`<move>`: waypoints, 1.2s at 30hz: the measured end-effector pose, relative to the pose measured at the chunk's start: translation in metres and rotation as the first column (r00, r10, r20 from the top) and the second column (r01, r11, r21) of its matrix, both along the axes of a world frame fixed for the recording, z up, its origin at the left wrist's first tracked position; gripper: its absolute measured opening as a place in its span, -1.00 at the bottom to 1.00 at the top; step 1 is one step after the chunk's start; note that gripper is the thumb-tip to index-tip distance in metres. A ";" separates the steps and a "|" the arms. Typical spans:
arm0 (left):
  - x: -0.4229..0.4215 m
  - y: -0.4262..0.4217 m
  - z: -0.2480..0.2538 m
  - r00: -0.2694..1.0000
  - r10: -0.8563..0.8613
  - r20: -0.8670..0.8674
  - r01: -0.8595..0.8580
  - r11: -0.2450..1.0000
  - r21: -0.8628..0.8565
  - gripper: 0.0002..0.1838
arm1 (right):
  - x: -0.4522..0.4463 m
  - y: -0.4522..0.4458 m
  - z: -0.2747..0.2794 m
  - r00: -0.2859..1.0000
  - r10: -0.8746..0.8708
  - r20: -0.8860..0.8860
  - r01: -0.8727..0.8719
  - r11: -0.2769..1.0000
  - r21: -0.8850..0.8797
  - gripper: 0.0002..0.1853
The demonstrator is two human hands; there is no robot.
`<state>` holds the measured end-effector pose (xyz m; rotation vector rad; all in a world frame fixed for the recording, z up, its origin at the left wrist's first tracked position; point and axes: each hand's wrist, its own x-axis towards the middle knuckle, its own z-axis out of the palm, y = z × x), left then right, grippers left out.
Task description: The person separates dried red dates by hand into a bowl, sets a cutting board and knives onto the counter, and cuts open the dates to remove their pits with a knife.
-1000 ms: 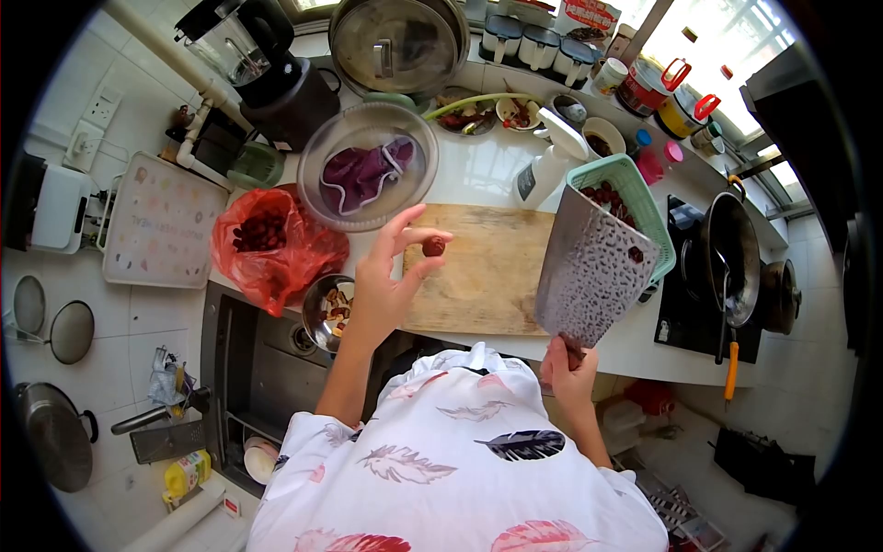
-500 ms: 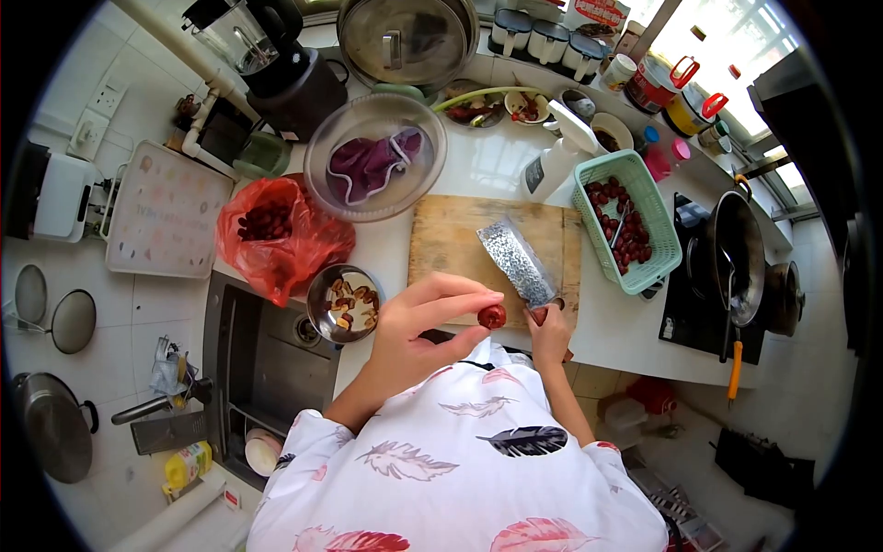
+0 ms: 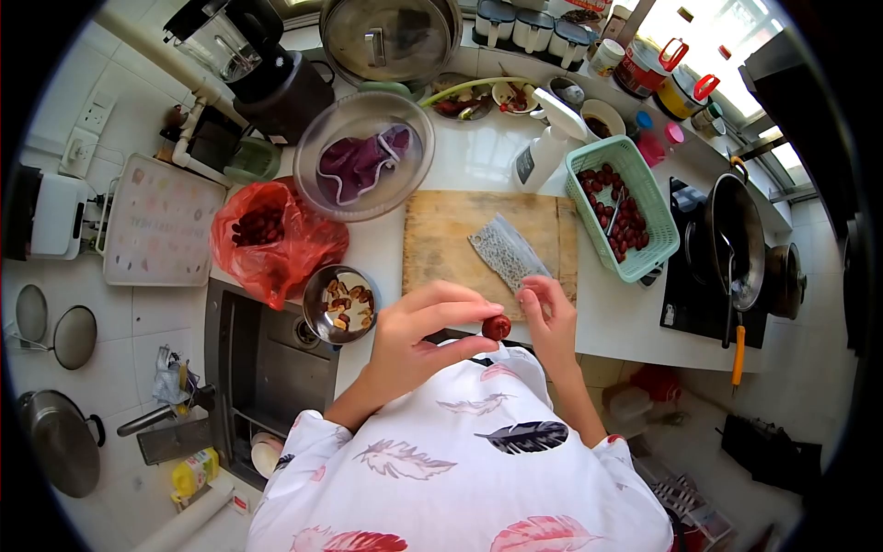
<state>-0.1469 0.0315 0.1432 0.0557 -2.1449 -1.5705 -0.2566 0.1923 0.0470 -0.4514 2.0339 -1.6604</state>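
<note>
The fingers (image 3: 451, 314) of the left hand (image 3: 402, 333) are closed in a pinch against the thumb, with a dark red fruit (image 3: 497, 327) held between the tips, at the cutting board's near edge. The right hand (image 3: 552, 322) is half curled just beside it, thumb near the forefinger; whether it touches the knife's handle, hidden behind it, I cannot tell. The step in hand seems to be handling one whole fruit with both hands close; anything so small and round calls, I judge, for a light, steady pinch.

The knife (image 3: 508, 253) lies towards the near right corner of the wooden cutting board (image 3: 441, 230), its broad metal blade mottled (hammered or wet, hard to say). Just beside the board's right edge, a mint plastic basket (image 3: 657, 217) with pierced walls holds more glossy, oval fruit. Off the near left corner, a round metal bowl (image 3: 313, 304) holds pale and brown pieces; beyond it slumps a thin, crumpled red bag (image 3: 276, 276).
</note>
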 end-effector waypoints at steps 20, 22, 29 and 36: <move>0.004 0.008 -0.009 0.998 0.057 0.033 -0.052 0.990 -0.133 -0.66 | 0.009 -0.016 0.096 0.846 0.279 -0.453 -0.360 0.927 -0.102 -0.72; 0.002 0.012 -0.012 0.995 0.091 0.031 -0.085 0.984 -0.156 -0.70 | 0.011 -0.017 0.094 0.836 0.265 -0.481 -0.352 0.931 -0.098 -0.73; 0.000 0.017 -0.016 0.989 0.120 0.084 -0.111 0.988 -0.108 -0.72 | 0.015 -0.020 0.089 0.872 0.208 -0.444 -0.279 0.955 -0.100 -0.79; -0.006 0.017 -0.036 0.982 0.180 0.065 -0.170 0.977 -0.128 -0.72 | 0.012 -0.023 0.078 0.918 0.206 -0.339 -0.236 0.970 -0.050 -0.83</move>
